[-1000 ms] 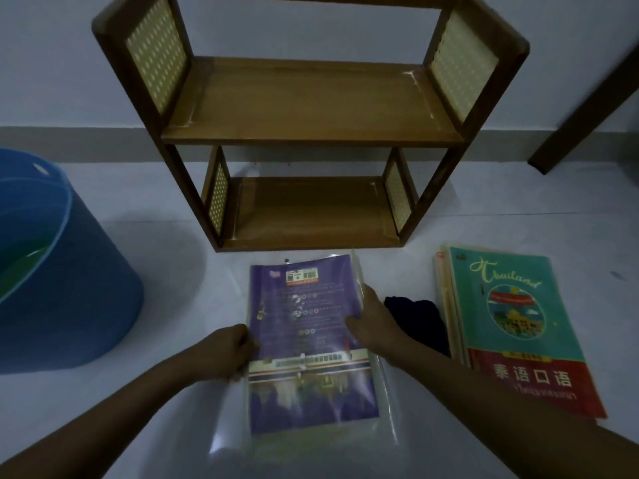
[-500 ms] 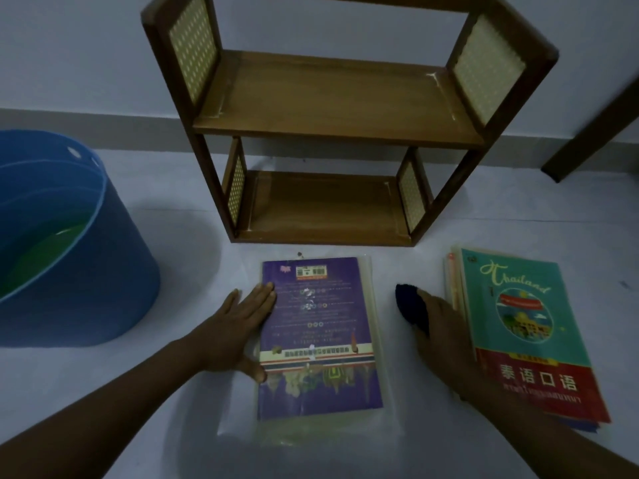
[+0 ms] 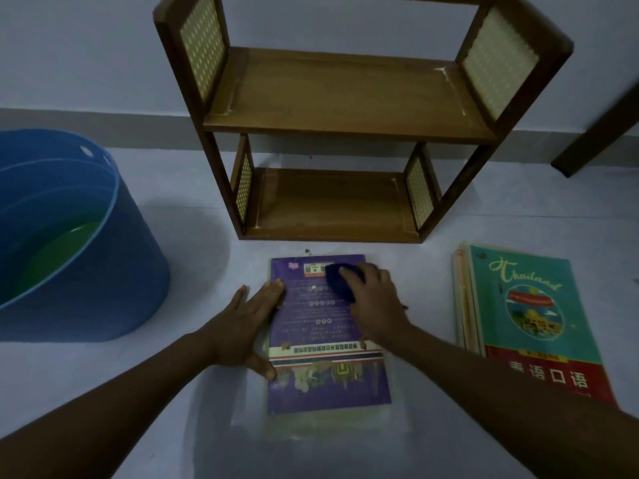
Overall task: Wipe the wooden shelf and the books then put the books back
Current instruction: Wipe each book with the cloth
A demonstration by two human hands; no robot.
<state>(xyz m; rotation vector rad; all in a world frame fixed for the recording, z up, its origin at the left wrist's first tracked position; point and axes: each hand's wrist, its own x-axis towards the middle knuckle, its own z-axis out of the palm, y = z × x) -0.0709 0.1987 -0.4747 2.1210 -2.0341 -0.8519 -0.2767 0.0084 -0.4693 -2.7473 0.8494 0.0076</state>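
A purple book (image 3: 325,361) in a clear plastic sleeve lies flat on the floor in front of the wooden shelf (image 3: 345,108). My left hand (image 3: 249,323) rests flat, fingers spread, on the book's left edge. My right hand (image 3: 373,299) presses a dark blue cloth (image 3: 340,281) onto the upper part of the purple cover. Both shelf boards are bare. A stack of books (image 3: 529,323) with a teal and red cover on top lies to the right.
A large blue bucket (image 3: 103,271) holding greenish water stands at the left. A wall runs behind the shelf. A dark wooden leg (image 3: 594,133) slants in at the far right.
My right hand picked up the dark cloth from beside the stack and moved it left onto the purple book. My left hand went from gripping the book's edge to lying flat on it.
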